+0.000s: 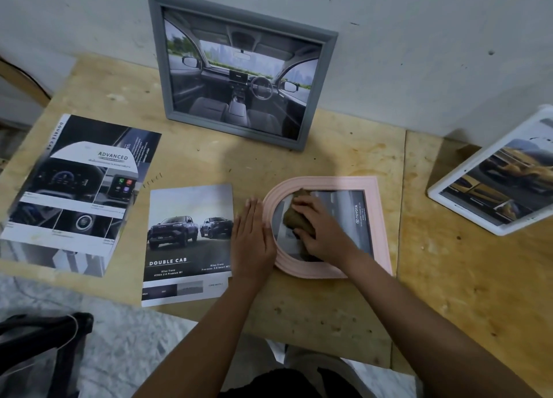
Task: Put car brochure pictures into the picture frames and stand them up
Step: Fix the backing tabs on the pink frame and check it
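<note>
Here, a pink arched frame (pixel 329 182) lies flat on the plywood bench (pixel 329 307), near the middle, with its curved end pointing left. A grey brochure picture (pixel 354 218) marked TOYOTA shows inside it.

The right hand (pixel 324 233) rests on the front of this frame. Its fingers (pixel 305 207) are curled over a crumpled brown cloth (pixel 294 218), holding it against the pane. The left hand (pixel 254 236) lies palm down just left of the frame. Its fingers (pixel 253 210) are straight and together and hold nothing, and its side touches the curved rim.

Just left of that hand lies a loose brochure page (pixel 188 242) showing two pickups and the words DOUBLE CAB. Farther left is the thicker brochure (pixel 77 194), its top page headed ADVANCED.

At the far side a grey frame (pixel 158 68) stands tilted back against the wall (pixel 419 38), holding a picture of a car cabin. At the right edge a white frame (pixel 466 167) stands tilted, holding a picture of a yellow vehicle. It is well apart from the pink one.
</note>
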Demonstrator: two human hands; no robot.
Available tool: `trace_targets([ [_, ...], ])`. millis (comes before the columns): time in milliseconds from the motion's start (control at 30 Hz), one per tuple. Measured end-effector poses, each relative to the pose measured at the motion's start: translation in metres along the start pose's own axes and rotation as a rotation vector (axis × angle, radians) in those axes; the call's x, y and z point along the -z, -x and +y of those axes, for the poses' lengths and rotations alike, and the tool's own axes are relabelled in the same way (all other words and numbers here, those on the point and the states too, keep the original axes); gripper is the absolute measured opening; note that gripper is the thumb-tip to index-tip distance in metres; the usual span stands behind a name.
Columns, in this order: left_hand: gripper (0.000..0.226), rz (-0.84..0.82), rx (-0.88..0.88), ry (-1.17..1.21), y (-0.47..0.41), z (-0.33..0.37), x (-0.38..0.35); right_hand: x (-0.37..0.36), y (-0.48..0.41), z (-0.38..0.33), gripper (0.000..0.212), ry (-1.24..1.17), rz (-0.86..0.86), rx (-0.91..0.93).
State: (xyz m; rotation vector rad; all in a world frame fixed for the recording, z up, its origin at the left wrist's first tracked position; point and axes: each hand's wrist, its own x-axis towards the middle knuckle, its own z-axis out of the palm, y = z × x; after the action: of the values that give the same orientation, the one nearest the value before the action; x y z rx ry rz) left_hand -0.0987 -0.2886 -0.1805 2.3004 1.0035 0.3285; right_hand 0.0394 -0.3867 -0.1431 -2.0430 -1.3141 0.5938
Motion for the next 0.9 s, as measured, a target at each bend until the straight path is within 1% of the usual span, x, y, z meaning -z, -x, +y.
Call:
trace_targets([
  [33,0.059,0.014,0.008,0.023,0.001,0.0,0.001,0.004,0.001,0.005,0.045,0.062,-0.017,0.017],
  [100,0.059,0.047,0.052,0.077,0.0,0.003,0.002,0.007,0.006,0.01,0.046,0.183,0.007,0.019],
  [133,0.06,0.061,0.086,0.102,-0.003,0.006,0.002,0.006,0.009,0.01,0.048,0.187,0.019,0.0],
  [167,0.06,0.064,0.118,0.122,-0.007,0.009,0.003,0.003,0.011,0.009,0.05,0.153,0.017,-0.026],
  [233,0.059,0.02,0.14,0.126,-0.019,0.014,0.002,-0.003,0.013,0.005,0.052,0.06,0.009,-0.077],
  [300,0.059,-0.046,0.097,0.081,-0.031,0.013,0.001,-0.006,0.011,0.004,0.054,0.027,0.021,-0.089],
  [367,0.06,-0.082,0.062,0.057,-0.038,0.009,-0.001,-0.006,0.01,0.004,0.054,0.009,-0.007,-0.094],
  [500,0.06,-0.077,0.036,0.033,-0.038,0.007,-0.003,0.004,0.008,0.001,0.049,0.011,-0.139,-0.031],
  [633,0.061,-0.074,0.04,0.026,-0.038,0.009,-0.003,0.022,0.008,0.0,0.043,0.047,-0.345,0.038],
  [767,0.052,-0.081,0.047,0.032,-0.036,0.011,-0.003,0.039,0.016,0.007,0.045,0.059,-0.537,0.058],
  [833,0.052,-0.078,0.048,0.034,-0.037,0.012,-0.002,0.046,0.02,0.014,0.046,0.057,-0.585,0.039],
  [900,0.052,-0.076,0.053,0.033,-0.037,0.011,-0.002,0.051,0.025,0.024,0.044,0.059,-0.583,0.005],
])
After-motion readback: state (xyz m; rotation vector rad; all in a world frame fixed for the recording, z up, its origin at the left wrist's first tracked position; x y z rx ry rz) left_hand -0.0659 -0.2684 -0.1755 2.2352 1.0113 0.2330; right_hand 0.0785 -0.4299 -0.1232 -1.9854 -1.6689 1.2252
